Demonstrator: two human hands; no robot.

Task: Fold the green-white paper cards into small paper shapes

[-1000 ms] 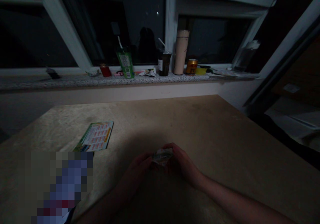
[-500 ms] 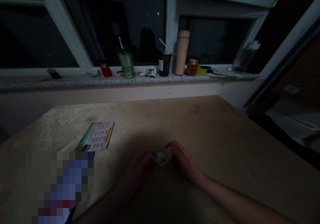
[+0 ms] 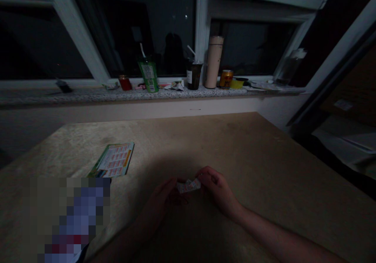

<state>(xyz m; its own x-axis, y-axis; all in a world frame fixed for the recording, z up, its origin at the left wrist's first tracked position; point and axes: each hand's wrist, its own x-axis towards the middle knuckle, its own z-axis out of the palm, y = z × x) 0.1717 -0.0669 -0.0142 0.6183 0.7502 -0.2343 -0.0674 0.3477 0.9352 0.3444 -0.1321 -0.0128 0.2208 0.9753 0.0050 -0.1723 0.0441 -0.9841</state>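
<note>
Between my hands, low over the table, is a small piece of folded printed paper (image 3: 188, 187), pale with reddish marks. My left hand (image 3: 161, 195) is closed on its left end, thumb and fingers pinching it. At the other end, my right hand (image 3: 216, 187) pinches the right corner with curled fingers. One flap of the paper sticks up near the middle. Dim light and shadow hide the undersides of both hands. A printed card with rows of red figures (image 3: 116, 160) lies on the table, left of and beyond my left hand.
The wooden table (image 3: 235, 149) reaches to the wall under the window. On the speckled sill (image 3: 170, 94) stand a green cup with a straw (image 3: 148, 75), a dark cup (image 3: 194, 75), a pink flask (image 3: 214, 61) and an orange can (image 3: 226, 78). A blurred patch covers the lower left.
The paper has turned and opened from a pointed, downward shape to a wider strip with its printed side showing. My right hand's fingers have curled in closer to the paper's corner.
</note>
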